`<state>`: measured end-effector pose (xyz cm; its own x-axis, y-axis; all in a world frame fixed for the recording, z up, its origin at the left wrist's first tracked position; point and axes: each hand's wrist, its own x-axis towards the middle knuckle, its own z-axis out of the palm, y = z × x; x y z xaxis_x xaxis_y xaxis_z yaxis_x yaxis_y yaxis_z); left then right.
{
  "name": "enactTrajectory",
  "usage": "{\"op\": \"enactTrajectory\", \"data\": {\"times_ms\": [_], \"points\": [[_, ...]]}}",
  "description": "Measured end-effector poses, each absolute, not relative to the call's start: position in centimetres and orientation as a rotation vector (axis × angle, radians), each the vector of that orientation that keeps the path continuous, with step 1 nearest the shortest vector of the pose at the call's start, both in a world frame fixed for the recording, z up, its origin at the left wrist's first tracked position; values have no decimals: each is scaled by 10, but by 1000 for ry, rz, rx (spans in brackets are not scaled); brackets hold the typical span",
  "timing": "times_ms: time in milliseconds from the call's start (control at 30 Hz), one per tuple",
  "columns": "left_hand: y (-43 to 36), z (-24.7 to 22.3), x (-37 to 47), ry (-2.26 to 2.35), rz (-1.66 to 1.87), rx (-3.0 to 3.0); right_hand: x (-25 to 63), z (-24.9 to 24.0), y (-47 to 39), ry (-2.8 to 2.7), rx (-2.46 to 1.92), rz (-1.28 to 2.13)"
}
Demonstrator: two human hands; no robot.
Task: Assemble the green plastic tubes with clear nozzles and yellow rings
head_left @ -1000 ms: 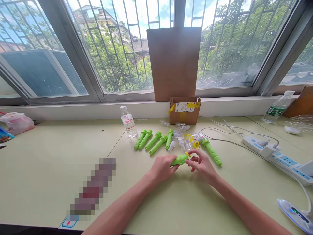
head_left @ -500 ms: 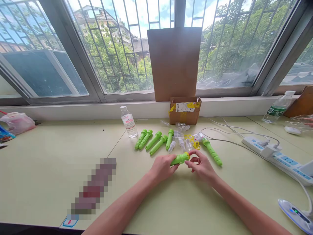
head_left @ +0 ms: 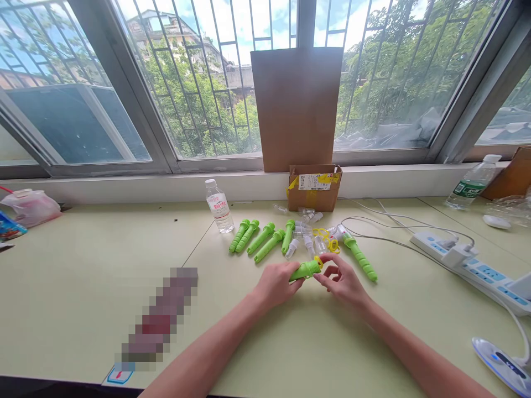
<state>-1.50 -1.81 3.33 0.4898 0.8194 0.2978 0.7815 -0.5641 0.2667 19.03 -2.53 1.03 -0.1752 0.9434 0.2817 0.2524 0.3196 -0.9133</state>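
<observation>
- Green plastic makes up the ribbed tube point(head_left: 306, 270) at the near middle of the table point(head_left: 232, 337), held above the surface with its threaded mouth towards the right.
- The left hand point(head_left: 276, 284) is closed around the body of the ribbed tube, thumb on top and fingers beneath, leaving the mouth end free.
- The right hand point(head_left: 347, 283) is partly curled, its index fingertip at the yellow ring point(head_left: 318, 262) and its thumb near the lower side of the mouth. Whether the two digits truly pinch anything, I cannot tell.
- The yellow ring sits at the upper edge of the mouth and looks tilted rather than square to it.
- For good handling, I judge that the left grip should be firm but not squeezing, since pressure could push a round mouth out of shape.
- Light, even fingertip pressure from the right hand would suit so thin a ring; pushing on one side alone could tip it or flick it away.
- Bracing both wrists low, close to the table, should steady the two parts against each other.
- Farther off lie a row of green tubes point(head_left: 261, 239), some clear plastic pieces point(head_left: 319, 245) and loose yellow rings point(head_left: 333, 246), with another green tube point(head_left: 363, 261) to their right.
- Behind them, at the far side, stands a cardboard box point(head_left: 310, 200); a water bottle point(head_left: 219, 209) stands upright to its left.
</observation>
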Motion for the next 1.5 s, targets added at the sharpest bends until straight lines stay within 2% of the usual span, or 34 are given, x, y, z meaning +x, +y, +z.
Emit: {"op": "enactTrajectory", "data": {"times_ms": [300,700,1500], "points": [[-17,31,-15,1425,621,2620,189,13,-27,-1626,-1074,863],[-17,30,-16,1425,571,2679,191,21,-27,-1426,-1074,1119],[-13,29,-27,1248,546,2928,191,23,-29,-1430,-1105,1254]]}}
